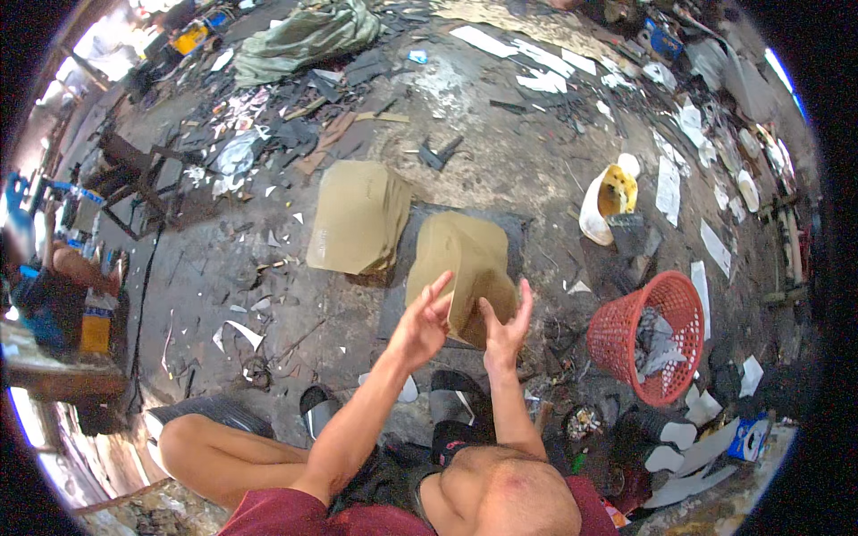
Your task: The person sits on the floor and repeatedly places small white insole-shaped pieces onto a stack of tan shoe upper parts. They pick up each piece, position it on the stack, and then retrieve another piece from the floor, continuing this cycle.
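My left hand (pixel 420 327) is by the near left edge of a tan sheet pile (pixel 447 255), its fingers stretched out and apart. My right hand (pixel 506 332) is at the pile's near right corner, thumb and fingers spread wide. Between the hands the near part of the pile bends upward, and its thin edge faces me. Whether the fingertips touch it, I cannot tell. A dark flat board (pixel 393 304) lies underneath. Just left and farther off is a second stack of similar tan sheets (pixel 356 217), with rounded corners and layered edges.
A red plastic basket (pixel 617 338) with grey scraps inside leans at the right. Behind it lies a cut white container (pixel 593 211) with a yellowish inside. Scraps litter the floor; a grey-green sack (pixel 308 37) is at the back. Another person (pixel 80 268) sits at far left.
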The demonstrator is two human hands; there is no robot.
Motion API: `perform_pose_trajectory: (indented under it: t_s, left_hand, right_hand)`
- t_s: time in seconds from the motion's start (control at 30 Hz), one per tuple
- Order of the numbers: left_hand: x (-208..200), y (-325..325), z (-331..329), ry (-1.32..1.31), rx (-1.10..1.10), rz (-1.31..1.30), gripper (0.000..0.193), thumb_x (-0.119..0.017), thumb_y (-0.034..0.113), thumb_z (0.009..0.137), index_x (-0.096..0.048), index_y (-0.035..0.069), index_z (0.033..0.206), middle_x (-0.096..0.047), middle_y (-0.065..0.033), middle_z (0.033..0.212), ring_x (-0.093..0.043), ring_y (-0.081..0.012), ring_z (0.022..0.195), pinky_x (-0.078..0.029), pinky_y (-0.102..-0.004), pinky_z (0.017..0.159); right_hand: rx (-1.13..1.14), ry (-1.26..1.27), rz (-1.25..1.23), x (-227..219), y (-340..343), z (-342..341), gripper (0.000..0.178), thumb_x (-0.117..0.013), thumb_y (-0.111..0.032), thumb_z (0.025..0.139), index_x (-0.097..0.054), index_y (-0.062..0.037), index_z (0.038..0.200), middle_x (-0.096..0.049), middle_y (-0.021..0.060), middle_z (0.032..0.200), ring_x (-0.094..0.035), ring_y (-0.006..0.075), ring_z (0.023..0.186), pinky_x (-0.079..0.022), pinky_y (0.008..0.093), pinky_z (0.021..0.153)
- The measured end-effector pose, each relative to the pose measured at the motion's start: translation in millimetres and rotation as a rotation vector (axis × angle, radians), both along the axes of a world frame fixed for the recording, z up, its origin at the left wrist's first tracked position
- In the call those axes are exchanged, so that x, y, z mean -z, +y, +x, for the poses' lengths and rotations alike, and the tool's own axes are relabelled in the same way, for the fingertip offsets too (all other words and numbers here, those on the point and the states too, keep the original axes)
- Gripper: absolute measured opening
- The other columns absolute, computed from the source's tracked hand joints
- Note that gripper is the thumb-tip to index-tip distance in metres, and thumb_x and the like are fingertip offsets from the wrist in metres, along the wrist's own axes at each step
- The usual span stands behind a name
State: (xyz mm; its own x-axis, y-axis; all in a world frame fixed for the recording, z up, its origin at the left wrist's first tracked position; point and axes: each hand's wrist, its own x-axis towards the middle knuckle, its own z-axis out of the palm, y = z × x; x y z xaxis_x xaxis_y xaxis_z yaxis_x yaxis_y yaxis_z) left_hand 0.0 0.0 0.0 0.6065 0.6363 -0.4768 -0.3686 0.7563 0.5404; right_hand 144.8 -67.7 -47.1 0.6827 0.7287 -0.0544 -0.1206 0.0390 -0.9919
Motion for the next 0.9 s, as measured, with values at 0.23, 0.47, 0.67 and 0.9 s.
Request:
perform_pose_trajectory:
  t_s: [0.23,0.47,0.67,0.9]
  left_hand:
    - [-4.6,50.7,-26.8,-0.031,-0.469,0.278,0.042,-0.063,-0.011,0.085,-0.059,0.004,0.124,-0.066,-0.0077,0.124,-0.063,-0.0226,0.114,-0.052,-0.0386,0.098]
    - [62.3,150.9,-109.1,-0.063,-0.754,-0.082,0.049,-0.053,-0.005,0.093,-0.047,0.013,0.139,-0.056,-0.0086,0.135,-0.055,-0.0293,0.126,-0.045,-0.0471,0.108]
    - [88.7,167.6,-132.8,-0.047,-0.612,-0.094,0.054,-0.053,0.002,0.094,-0.038,0.002,0.145,-0.044,-0.0192,0.149,-0.044,-0.0337,0.138,-0.035,-0.0513,0.116]
    - [90.0,101.0,-104.8,0.759,-1.004,0.172,0.072,-0.066,0.002,0.087,-0.034,0.002,0.151,-0.040,-0.0179,0.152,-0.043,-0.0290,0.139,-0.037,-0.0423,0.113]
  right_hand:
    - [-0.060,0.044,0.128,-27.6,5.8,-28.4,0.084,-0.075,-0.013,0.088,-0.027,-0.0090,0.157,-0.051,0.0145,0.140,-0.057,0.0215,0.117,-0.049,0.0347,0.096]
    - [-0.107,-0.033,-0.111,1.5,-6.0,-15.2,0.056,-0.070,-0.014,0.093,-0.051,-0.0058,0.144,-0.068,0.0094,0.115,-0.063,0.0161,0.103,-0.052,0.0314,0.090]
    - [-0.260,-0.613,-0.312,26.5,-13.2,-22.6,0.040,-0.072,-0.021,0.089,-0.066,-0.0120,0.128,-0.069,0.0074,0.116,-0.063,0.0230,0.106,-0.051,0.0385,0.094]
    - [-0.375,-1.195,-0.256,39.3,-8.3,-23.0,0.035,-0.080,-0.040,0.079,-0.077,-0.0223,0.109,-0.063,-0.0015,0.129,-0.050,0.0255,0.125,-0.039,0.0454,0.101]
